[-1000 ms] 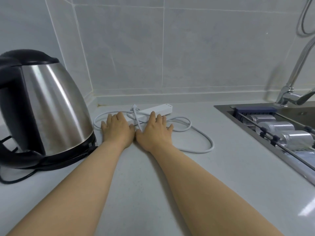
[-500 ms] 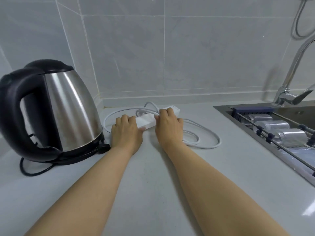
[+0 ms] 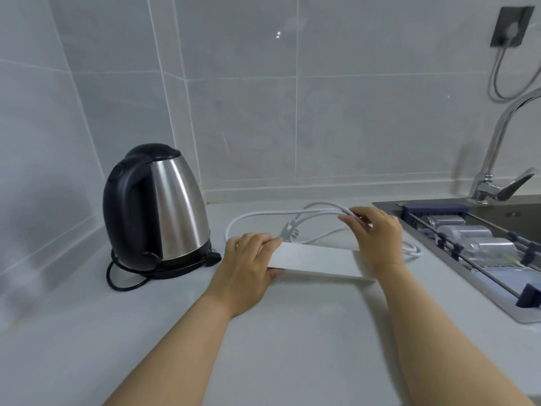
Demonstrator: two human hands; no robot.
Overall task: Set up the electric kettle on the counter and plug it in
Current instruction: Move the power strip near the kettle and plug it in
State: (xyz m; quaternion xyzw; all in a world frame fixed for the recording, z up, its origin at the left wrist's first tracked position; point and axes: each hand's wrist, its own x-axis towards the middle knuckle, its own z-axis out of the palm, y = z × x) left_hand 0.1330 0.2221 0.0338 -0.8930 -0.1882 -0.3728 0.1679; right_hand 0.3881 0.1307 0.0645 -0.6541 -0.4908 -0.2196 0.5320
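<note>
I'm gripping the white power strip [image 3: 316, 260] with my left hand [image 3: 248, 265]; my right hand [image 3: 377, 238] is pinching its coiled cable [image 3: 263, 216]. Kettle [image 3: 159, 209] is sitting at 9 o'clock.

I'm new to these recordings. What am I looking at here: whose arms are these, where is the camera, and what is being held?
There is no robot: a person works with bare hands, filmed by one wide-angle camera worn on the head and looking down at a counter. The left hand grips one end of a white power strip; the right hand holds the other end together with loops of its white cord, whose plug hangs free. A steel kettle sits on its base at the left, its black cord loose on the counter. A sink and tap are at the right, a wall socket above.
</note>
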